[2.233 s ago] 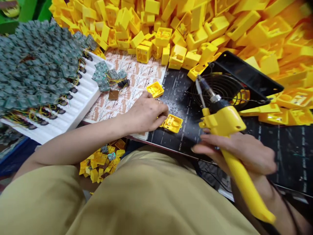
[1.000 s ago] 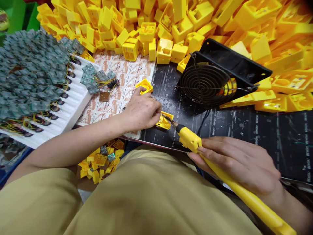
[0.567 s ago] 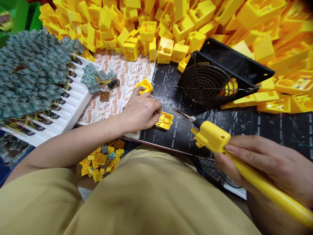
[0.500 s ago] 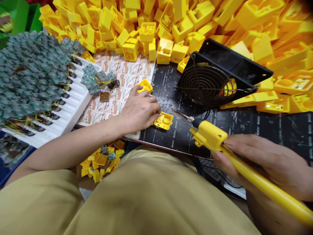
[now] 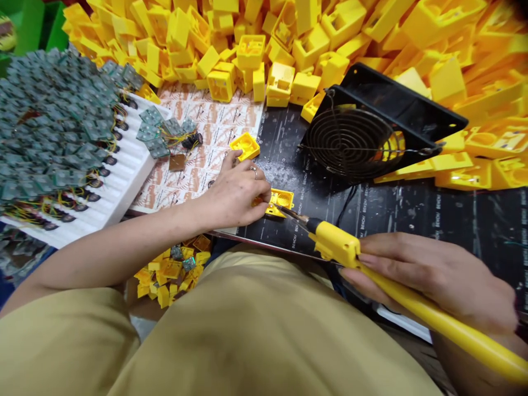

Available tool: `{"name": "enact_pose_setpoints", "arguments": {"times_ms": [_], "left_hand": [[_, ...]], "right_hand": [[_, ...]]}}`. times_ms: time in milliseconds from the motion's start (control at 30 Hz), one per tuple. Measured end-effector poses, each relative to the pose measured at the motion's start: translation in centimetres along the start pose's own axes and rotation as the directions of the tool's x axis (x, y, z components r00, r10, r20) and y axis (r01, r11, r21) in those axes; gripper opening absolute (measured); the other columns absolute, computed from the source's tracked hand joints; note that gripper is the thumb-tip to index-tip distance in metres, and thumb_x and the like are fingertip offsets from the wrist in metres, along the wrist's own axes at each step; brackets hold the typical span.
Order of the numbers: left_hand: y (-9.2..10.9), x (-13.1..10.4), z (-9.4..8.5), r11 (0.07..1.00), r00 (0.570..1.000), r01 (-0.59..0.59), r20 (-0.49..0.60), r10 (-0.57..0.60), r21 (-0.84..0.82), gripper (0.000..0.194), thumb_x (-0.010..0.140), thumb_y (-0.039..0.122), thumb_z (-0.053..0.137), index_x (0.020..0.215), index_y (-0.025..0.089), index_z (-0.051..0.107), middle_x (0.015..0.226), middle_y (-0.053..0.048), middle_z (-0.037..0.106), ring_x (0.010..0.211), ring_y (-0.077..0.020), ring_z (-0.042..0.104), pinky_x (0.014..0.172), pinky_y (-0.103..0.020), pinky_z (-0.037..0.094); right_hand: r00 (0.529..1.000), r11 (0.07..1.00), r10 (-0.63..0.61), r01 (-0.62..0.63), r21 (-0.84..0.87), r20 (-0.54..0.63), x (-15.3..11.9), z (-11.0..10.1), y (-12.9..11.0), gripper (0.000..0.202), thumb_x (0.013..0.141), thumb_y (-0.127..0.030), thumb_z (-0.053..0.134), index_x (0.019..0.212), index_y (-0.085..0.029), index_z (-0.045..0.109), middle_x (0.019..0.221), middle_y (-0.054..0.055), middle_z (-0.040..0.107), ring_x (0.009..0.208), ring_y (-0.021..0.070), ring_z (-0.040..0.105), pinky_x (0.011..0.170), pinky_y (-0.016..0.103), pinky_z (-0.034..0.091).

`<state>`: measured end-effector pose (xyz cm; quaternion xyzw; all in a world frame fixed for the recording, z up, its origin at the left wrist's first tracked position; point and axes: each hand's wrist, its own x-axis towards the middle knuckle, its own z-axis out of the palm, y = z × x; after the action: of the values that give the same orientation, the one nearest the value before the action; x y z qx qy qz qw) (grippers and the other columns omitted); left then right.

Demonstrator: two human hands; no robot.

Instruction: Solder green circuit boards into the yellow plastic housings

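- Clamps the right hand (image 5: 433, 278) around the long handle of a yellow soldering iron (image 5: 340, 242), aiming the tip leftward.
- Rests the left hand (image 5: 239, 192) with thumb and fingertips close together at the left end of a small yellow case (image 5: 285, 196); impossible to make out any wire or part pinched beneath.
- Keeps that case hollow side up on the black mat (image 5: 396, 214), near the front edge of the table.
- Brings the iron's tip from beside the case, half a second ago, to over its inside; likely means heating a joint there, with contact too small to confirm.
- Leaves left hand and case almost unmoved, probably for steadying.
- Stretches the index finger to the near rim of a second case (image 5: 247, 146), hollow side up beside the printed paper's edge.
- Shows glossy, boxy plastic with rounded hollows, a fan (image 5: 346, 143) with ringed wire grille, and dull grey-green circuit boards (image 5: 53, 115) piled on ribbed white foam (image 5: 119, 181).
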<state>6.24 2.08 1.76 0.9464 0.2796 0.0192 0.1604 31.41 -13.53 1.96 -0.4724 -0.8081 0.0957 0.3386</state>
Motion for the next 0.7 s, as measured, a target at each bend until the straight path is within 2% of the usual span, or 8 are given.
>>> {"name": "enact_pose_setpoints", "arguments": {"times_ms": [67,167,267,333,433,500,600,700], "left_hand": [[0.1,0.1,0.0,1.0,1.0,-0.013,0.006,0.013,0.023,0.019,0.083,0.028,0.056,0.074,0.02,0.07,0.082,-0.004,0.071,0.097,-0.0268,0.061,0.11,-0.061,0.027],[0.2,0.4,-0.2,0.997,0.999,-0.036,0.033,0.034,0.062,0.02,0.083,0.027,0.055,0.072,0.019,0.069,0.081,-0.005,0.071,0.095,-0.0263,0.06,0.109,-0.059,0.029],[0.4,0.7,-0.4,0.993,0.997,-0.041,0.069,0.034,0.107,0.02,0.082,0.026,0.054,0.071,0.019,0.07,0.079,-0.005,0.071,0.097,-0.0274,0.059,0.107,-0.057,0.032],[0.6,1.0,-0.5,0.989,0.996,-0.053,0.077,0.042,0.142,0.02,0.081,0.026,0.055,0.069,0.019,0.069,0.076,-0.005,0.071,0.095,-0.0266,0.059,0.108,-0.056,0.032],[0.9,1.3,-0.6,0.981,0.995,-0.066,0.086,0.051,0.182,0.02,0.08,0.026,0.056,0.065,0.02,0.068,0.072,-0.004,0.07,0.091,-0.0245,0.057,0.109,-0.055,0.03],[0.9,1.4,-0.7,0.981,0.994,-0.061,0.101,0.043,0.184,0.021,0.08,0.026,0.055,0.065,0.019,0.069,0.072,-0.004,0.069,0.09,-0.0243,0.057,0.109,-0.057,0.029],[0.8,1.5,-0.6,0.982,0.993,-0.066,0.11,0.047,0.175,0.022,0.08,0.027,0.055,0.068,0.018,0.071,0.072,-0.005,0.069,0.09,-0.0241,0.057,0.109,-0.057,0.028],[0.5,1.4,-0.5,0.979,0.992,-0.086,0.103,0.068,0.182,0.022,0.081,0.027,0.054,0.071,0.018,0.071,0.07,-0.004,0.068,0.089,-0.023,0.056,0.108,-0.054,0.029]], "right_hand": [[0.998,0.998,-0.065,0.065,-0.013,0.026,0.5,0.0,0.0,0.015,0.095,-0.027,0.065,0.084,-0.019,0.06,0.076,0.003,0.068,0.067,0.0088,0.066,0.064,0.018,0.057],[0.99,0.99,-0.142,0.142,-0.025,0.021,1.7,-0.1,0.1,0.014,0.095,-0.025,0.066,0.084,-0.017,0.06,0.074,0.003,0.068,0.066,0.0085,0.066,0.063,0.018,0.057],[0.979,0.979,-0.203,0.203,0.027,0.018,2.4,-0.3,-0.1,0.015,0.087,-0.018,0.075,0.09,-0.016,0.06,0.076,0.004,0.07,0.071,0.0102,0.068,0.065,0.02,0.058],[0.987,0.987,-0.158,0.157,0.032,0.021,2.1,-0.5,-0.3,0.019,0.084,-0.018,0.078,0.092,-0.018,0.061,0.079,0.003,0.07,0.075,0.0124,0.069,0.067,0.024,0.059],[1.0,1.0,0.008,-0.008,-0.011,-0.012,0.2,-1.0,-0.6,0.018,0.087,-0.035,0.076,0.092,-0.024,0.064,0.081,0.002,0.069,0.074,0.0149,0.069,0.066,0.028,0.06],[0.996,0.997,0.076,-0.077,-0.024,-0.036,-1.5,-1.5,-0.6,0.024,0.086,-0.047,0.074,0.093,-0.026,0.065,0.08,0.003,0.068,0.072,0.0162,0.068,0.063,0.029,0.06],[0.993,0.993,0.11,-0.112,-0.036,-0.05,-3.2,-2.1,-0.3,0.029,0.084,-0.054,0.075,0.093,-0.028,0.066,0.079,0.003,0.067,0.071,0.0169,0.067,0.061,0.03,0.059],[0.993,0.993,0.108,-0.11,-0.041,-0.043,-3.0,-2.4,0.0,0.027,0.083,-0.053,0.076,0.094,-0.03,0.066,0.08,0.002,0.067,0.071,0.0171,0.067,0.059,0.03,0.058]]}}
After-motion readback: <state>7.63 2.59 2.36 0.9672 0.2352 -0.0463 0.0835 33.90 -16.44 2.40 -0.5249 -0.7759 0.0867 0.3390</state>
